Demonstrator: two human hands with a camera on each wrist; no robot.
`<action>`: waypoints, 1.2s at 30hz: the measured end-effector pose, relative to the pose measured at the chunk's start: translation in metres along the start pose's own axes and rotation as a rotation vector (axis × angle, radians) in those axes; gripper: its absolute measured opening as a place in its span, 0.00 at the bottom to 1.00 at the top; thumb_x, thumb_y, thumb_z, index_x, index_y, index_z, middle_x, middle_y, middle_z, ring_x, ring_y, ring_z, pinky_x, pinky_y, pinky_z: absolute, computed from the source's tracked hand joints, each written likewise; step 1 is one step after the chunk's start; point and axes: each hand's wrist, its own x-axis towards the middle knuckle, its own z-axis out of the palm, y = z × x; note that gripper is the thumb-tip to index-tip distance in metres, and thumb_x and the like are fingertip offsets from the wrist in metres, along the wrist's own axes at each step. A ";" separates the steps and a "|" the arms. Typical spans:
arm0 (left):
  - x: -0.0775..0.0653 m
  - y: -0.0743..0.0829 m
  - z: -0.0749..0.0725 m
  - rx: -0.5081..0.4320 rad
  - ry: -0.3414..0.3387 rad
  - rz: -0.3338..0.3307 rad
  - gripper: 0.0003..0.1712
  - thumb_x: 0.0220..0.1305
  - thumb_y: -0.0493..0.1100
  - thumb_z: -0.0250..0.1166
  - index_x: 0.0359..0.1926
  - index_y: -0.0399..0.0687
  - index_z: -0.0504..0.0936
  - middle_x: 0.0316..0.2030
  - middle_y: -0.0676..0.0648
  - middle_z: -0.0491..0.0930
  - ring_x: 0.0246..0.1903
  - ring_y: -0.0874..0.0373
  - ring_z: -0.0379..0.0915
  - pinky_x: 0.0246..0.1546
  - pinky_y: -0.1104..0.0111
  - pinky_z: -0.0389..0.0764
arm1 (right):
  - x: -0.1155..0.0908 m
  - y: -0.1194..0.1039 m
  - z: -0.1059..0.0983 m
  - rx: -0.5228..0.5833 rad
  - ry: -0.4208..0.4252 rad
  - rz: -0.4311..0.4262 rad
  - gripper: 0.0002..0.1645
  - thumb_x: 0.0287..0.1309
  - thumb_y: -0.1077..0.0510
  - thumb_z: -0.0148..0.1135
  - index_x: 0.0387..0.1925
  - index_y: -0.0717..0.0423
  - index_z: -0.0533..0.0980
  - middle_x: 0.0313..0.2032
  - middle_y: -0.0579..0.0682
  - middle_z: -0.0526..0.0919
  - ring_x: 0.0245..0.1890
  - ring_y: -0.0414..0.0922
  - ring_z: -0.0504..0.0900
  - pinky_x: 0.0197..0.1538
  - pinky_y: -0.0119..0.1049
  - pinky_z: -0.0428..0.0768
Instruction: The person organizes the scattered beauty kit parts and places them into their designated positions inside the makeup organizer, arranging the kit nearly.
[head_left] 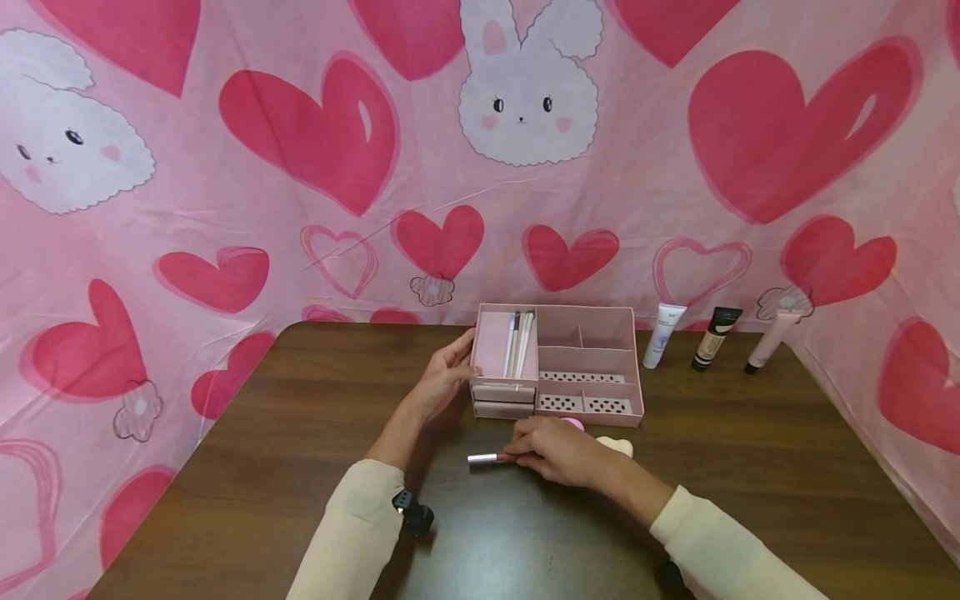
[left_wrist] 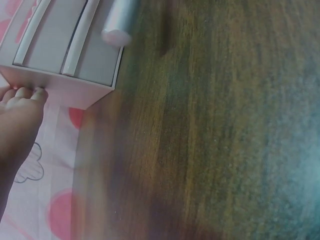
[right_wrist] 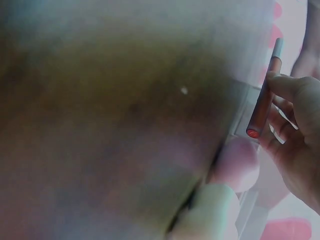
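Observation:
My right hand (head_left: 555,448) pinches a slim lip gloss tube (right_wrist: 262,107) between thumb and fingers. The tube has a reddish-brown body, and its silver cap (head_left: 482,459) points left, over the table in front of the organizer. Against the left side of the pink desktop organizer (head_left: 491,342) rests my left hand (head_left: 444,375), its thumb by the top front edge. In the left wrist view, fingertips (left_wrist: 39,93) touch the organizer's side wall. Several slender pens or brushes (head_left: 517,346) lie in its upper left compartment, above two small drawers (head_left: 504,408).
Partly behind my right hand are a pink rounded item (right_wrist: 237,165) and a cream rounded item (head_left: 617,446). Right of the organizer stand a white tube (head_left: 663,337), a black-and-beige tube (head_left: 715,340) and a pink tube (head_left: 772,342). Heart-patterned cloth (head_left: 420,150) hangs behind the wooden table (head_left: 285,483).

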 end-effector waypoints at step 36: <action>-0.001 -0.001 0.000 -0.008 0.023 -0.014 0.46 0.61 0.19 0.47 0.79 0.32 0.42 0.82 0.35 0.39 0.80 0.42 0.38 0.53 0.83 0.76 | -0.031 0.041 -0.088 -0.117 0.297 0.185 0.18 0.52 0.66 0.74 0.46 0.50 0.88 0.39 0.44 0.88 0.39 0.41 0.84 0.44 0.39 0.86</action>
